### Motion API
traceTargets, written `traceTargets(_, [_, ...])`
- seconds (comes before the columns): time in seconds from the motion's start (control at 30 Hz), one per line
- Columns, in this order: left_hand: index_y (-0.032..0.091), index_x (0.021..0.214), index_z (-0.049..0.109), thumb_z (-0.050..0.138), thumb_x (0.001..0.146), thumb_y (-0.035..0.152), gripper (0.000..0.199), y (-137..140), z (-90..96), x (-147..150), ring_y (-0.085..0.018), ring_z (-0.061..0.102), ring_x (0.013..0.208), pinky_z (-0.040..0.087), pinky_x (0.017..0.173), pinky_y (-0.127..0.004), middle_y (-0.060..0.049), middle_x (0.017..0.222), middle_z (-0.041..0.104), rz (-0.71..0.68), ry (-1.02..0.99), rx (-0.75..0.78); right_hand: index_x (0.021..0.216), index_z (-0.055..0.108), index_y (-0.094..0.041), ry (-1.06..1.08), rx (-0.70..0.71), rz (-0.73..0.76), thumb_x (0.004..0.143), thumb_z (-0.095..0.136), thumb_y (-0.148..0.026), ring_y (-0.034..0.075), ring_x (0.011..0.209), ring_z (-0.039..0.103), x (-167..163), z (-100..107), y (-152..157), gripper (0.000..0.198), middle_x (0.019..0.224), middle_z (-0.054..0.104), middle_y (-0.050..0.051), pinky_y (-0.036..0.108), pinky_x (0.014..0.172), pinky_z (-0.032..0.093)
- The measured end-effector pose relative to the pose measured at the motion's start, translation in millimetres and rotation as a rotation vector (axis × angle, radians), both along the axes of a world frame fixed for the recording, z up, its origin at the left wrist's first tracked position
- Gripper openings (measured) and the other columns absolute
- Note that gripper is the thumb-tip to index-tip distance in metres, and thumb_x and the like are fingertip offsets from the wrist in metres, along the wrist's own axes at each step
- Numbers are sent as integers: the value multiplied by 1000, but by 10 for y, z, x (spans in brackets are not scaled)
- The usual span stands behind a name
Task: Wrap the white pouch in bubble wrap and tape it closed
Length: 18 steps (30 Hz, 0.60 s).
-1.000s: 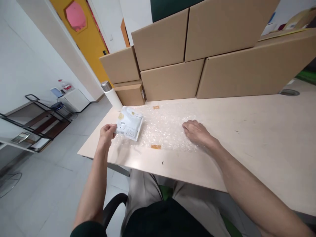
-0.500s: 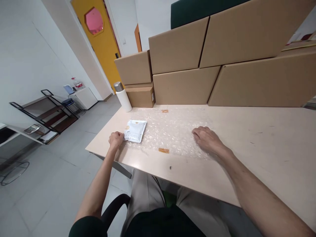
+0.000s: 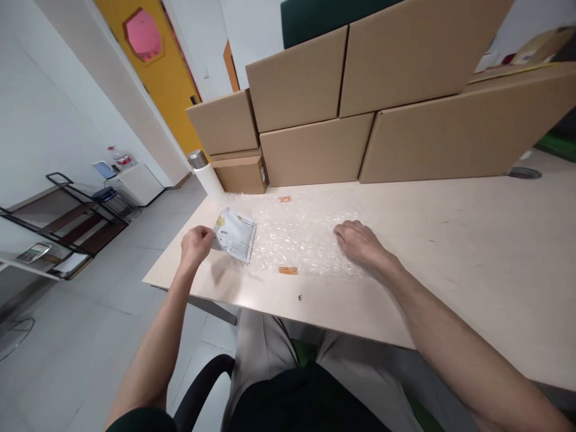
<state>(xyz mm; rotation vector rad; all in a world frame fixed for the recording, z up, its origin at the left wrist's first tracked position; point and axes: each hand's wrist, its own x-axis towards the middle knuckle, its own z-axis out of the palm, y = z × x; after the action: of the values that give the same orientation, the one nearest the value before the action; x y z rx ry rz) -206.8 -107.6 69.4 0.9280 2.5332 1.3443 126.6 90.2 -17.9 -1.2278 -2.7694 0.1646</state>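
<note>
A sheet of clear bubble wrap (image 3: 306, 231) lies spread over the table, with a strip of orange tape at its far edge and another at its near edge. On its left part rests a white and silver printed pouch (image 3: 236, 234), tilted with its left side raised. My left hand (image 3: 197, 245) is pinched closed at the pouch's left side, on the lifted left edge of the wrap; the fingertips are partly hidden. Palm down, my right hand (image 3: 357, 240) rests on the right part of the wrap, its fingers loosely bent and apparently holding nothing.
Cardboard boxes (image 3: 315, 153) are stacked along the table's back. A white bottle with a steel cap (image 3: 207, 177) stands at the back left corner, beside a small box (image 3: 240, 175). The table (image 3: 418, 288) has its left edge just beyond my left hand.
My left hand has risen, lifting the left edge of the bubble wrap and tilting the pouch. My right hand stays on the wrap. The whole view has shifted a little.
</note>
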Motion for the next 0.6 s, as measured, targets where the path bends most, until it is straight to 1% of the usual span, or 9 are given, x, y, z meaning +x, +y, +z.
traceTargets(0.07, [18,72,61,59,77,11,8,140,136,348,-21,57,72,40,63,-28,-5,74,59,-84,529,-241,97,65,-13,-3,-6,-4,93,38,-11,27,100,53,-3,17,-7,27,107,65,16,34,79,35])
traceTargets(0.1, [17,77,62,57,80,11,8,234,159,552,-22,57,75,41,66,-30,-7,82,60,-133,595,-267,97,65,-13,-6,-13,-7,93,38,-11,27,100,53,-5,24,-9,27,107,64,16,35,79,35])
traceTargets(0.17, [16,82,63,53,83,9,12,446,99,978,-21,58,72,43,67,-31,-9,89,60,-233,632,-306,98,66,-13,-4,-26,-6,94,38,-11,28,100,53,-10,34,-9,28,108,64,17,35,79,35])
traceTargets(0.23, [14,87,65,50,83,4,19,655,-73,1366,-21,61,72,45,68,-32,-11,91,61,-334,651,-345,99,66,-14,7,-32,-5,94,39,-12,28,102,53,-9,42,-8,27,109,64,16,35,79,35])
traceTargets(0.3, [11,91,67,48,82,1,23,819,-292,1658,-25,65,76,47,69,-34,-14,93,62,-434,672,-396,100,66,-14,17,-37,-7,95,40,-13,28,104,53,1,55,-7,26,111,64,16,34,79,36])
traceTargets(0.33, [8,96,68,44,83,-1,28,876,-397,1759,-27,66,81,47,69,-35,-18,96,62,-511,718,-492,101,66,-14,18,-41,-9,95,40,-13,28,104,53,8,64,-7,26,112,64,16,35,79,36])
traceTargets(0.43, [3,104,68,43,82,-1,34,951,-633,1904,-32,67,87,49,69,-38,-24,101,62,-629,770,-618,102,66,-13,34,-51,-7,94,39,-11,29,105,54,20,95,-17,28,111,65,17,36,82,37])
traceTargets(0.53, [3,103,69,45,81,1,32,940,-724,1905,-33,67,88,49,72,-41,-26,101,62,-653,728,-583,104,66,-12,157,-13,45,94,39,-11,30,110,51,-35,101,-61,30,113,66,17,40,89,36])
traceTargets(0.6, [6,98,70,49,83,5,26,904,-710,1864,-33,67,88,49,75,-42,-25,101,64,-674,674,-535,117,64,-13,287,-7,153,96,37,-12,29,117,48,-124,73,-120,35,123,64,15,42,97,33])
